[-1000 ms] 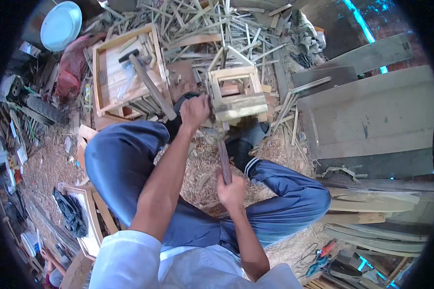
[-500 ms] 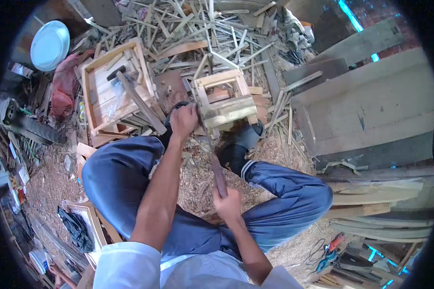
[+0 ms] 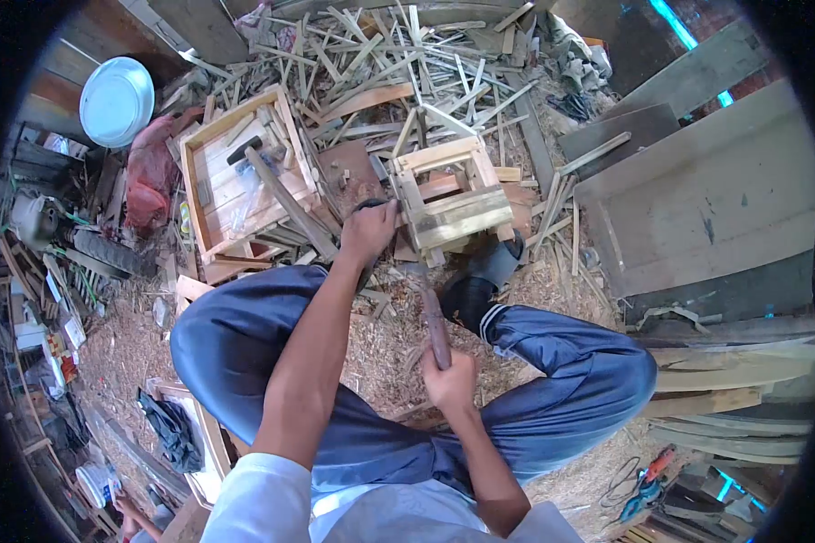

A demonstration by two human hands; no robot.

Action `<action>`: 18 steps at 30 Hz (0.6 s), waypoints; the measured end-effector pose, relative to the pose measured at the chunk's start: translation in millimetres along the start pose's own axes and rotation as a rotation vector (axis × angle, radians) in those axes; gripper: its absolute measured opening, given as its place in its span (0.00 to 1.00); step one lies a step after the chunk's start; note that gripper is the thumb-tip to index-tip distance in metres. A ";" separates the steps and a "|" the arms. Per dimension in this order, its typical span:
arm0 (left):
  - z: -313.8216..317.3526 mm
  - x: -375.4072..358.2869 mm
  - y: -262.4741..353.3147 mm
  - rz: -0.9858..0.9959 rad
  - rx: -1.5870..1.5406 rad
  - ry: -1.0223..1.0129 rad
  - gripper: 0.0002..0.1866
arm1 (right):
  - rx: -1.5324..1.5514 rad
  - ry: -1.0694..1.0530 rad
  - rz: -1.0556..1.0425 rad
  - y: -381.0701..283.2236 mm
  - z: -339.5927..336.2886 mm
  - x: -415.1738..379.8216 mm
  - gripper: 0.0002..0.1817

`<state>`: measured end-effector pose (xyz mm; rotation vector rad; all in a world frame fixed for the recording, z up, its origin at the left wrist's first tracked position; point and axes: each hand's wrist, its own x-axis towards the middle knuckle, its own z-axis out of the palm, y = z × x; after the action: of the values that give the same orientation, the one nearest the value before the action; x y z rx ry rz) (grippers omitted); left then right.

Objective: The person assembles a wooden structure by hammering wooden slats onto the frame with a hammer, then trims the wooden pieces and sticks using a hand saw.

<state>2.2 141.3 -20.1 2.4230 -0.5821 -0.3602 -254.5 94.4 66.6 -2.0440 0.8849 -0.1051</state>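
A small wooden frame [image 3: 457, 215] with pale slats and a square opening stands between my feet. My left hand [image 3: 369, 233] is closed at the left edge of this frame, its fingertips against the wood. Lower down, my right hand [image 3: 450, 382] wraps round the dark wooden handle of a hand tool [image 3: 435, 328]. The tool's greyish metal end points up at the near left corner of the frame. Its exact kind is hard to make out.
Left of the frame is a shallow wooden tray [image 3: 195, 195] with a hammer [image 3: 285, 195] lying across it. Scrap sticks [image 3: 371, 63] pile up at the back. Large boards [image 3: 706, 190] lie on the right. Wood shavings [image 3: 380, 348] cover the ground. Someone's hand [image 3: 127, 507] shows at lower left.
The whole view has shifted, so everything appears farther right and slightly lower. The tool's metal end looks lower relative to the frame than before. Both hands keep their hold.
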 end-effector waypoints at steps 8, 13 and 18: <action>13.9 8.0 -33.0 -0.203 -0.061 -0.122 0.34 | 0.038 -0.108 0.115 -17.8 -26.6 -11.6 0.19; 13.4 2.6 -19.5 -0.266 -0.047 -0.024 0.32 | 0.036 -0.132 0.150 -7.2 -10.1 -5.5 0.15; 19.6 9.7 -34.7 -0.285 0.011 -0.018 0.34 | 0.025 -0.145 0.089 3.3 -1.8 -16.7 0.15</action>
<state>14.1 151.6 -58.0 2.5192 -0.2447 -0.4982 -269.3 102.4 69.3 -1.9588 0.8775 0.0796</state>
